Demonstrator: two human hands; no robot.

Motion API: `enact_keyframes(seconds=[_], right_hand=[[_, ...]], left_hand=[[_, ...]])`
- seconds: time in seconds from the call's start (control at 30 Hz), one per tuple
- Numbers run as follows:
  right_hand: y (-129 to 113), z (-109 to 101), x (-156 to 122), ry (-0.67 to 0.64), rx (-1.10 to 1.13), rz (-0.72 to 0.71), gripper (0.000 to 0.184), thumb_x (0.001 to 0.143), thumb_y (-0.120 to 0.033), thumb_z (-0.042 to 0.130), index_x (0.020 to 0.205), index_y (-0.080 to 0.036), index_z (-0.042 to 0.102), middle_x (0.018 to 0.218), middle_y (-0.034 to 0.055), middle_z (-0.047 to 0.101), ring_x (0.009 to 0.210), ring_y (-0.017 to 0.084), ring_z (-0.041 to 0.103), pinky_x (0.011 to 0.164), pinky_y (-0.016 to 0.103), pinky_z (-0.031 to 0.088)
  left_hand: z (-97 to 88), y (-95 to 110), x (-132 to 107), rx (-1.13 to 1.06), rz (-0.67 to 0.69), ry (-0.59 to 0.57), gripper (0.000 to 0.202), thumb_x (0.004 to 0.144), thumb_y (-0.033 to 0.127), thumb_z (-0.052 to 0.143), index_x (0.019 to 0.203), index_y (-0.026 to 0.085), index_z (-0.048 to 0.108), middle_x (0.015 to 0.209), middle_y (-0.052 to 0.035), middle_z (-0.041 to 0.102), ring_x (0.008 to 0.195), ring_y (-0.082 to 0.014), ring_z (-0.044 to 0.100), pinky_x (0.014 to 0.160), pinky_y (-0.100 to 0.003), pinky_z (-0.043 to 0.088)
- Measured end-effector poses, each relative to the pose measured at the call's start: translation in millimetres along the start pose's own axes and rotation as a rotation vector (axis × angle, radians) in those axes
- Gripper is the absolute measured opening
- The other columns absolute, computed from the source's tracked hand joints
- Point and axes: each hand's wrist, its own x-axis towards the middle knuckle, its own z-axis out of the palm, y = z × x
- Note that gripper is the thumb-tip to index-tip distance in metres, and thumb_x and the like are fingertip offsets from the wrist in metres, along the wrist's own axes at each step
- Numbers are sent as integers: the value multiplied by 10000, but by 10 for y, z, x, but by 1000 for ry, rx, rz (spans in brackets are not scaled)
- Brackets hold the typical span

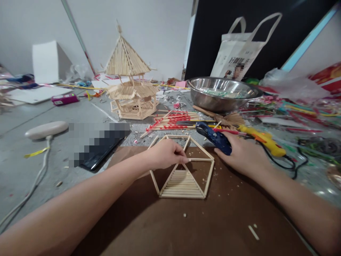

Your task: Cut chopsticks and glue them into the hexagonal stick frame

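A hexagonal frame of thin wooden sticks lies flat on a brown board. Its front triangle is filled with a row of sticks laid side by side. My left hand reaches over the frame, thumb and fingers pinched at its centre; what they hold, if anything, is too small to make out. The hand hides part of the frame's left side. To the right of the frame, my right hand is closed around a dark blue hand tool, whose working end cannot be made out.
Behind the frame stand a stick pagoda model and red-marked sticks. A metal bowl and a yellow glue gun are at right. A dark phone and a white corded device lie left. Scraps dot the brown board.
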Motion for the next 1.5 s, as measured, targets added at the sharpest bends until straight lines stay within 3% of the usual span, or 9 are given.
enact_keyframes(seconds=[0.13,0.23,0.37,0.63,1.07,1.5], right_hand=[[-60,-100,-48,120,96,-72,543,722,-420,402,1179,-131,368,1041,130,555,890,282,534,704,379,413],[-107,-147,-96,147,202,-193,540,699,-388,440,1172,-141,358,1076,122,533,950,264,508,767,375,400],[-159,-168,-155,126,301,-319,545,670,-324,471,1175,-168,335,1110,111,510,984,245,491,807,379,384],[-208,-214,-190,105,331,-393,529,673,-330,470,1161,-164,350,1060,110,542,936,240,519,754,374,408],[-219,-231,-203,48,316,-380,461,698,-337,444,1127,-181,375,1019,88,569,859,227,553,681,339,420],[-194,-182,-205,68,263,-398,444,718,-371,437,1122,-205,359,959,63,591,792,216,571,633,314,404]], left_hand=[[0,65,-9,-253,109,288,213,721,321,500,727,141,613,691,-11,618,633,-90,520,589,-195,392],[60,87,-20,-351,177,347,201,739,312,488,709,140,587,660,-2,604,611,-81,517,592,-194,400],[142,87,-36,-360,229,368,176,746,281,480,719,134,572,643,13,572,600,-73,494,575,-185,395],[152,113,-59,-366,257,354,224,775,277,437,839,138,600,760,-6,606,723,-107,528,676,-221,421],[128,132,-69,-397,263,325,226,770,276,456,849,116,595,778,-27,603,715,-108,516,677,-228,417],[185,88,-33,-481,270,306,193,766,278,449,775,123,564,690,-5,553,631,-80,478,583,-196,403]])
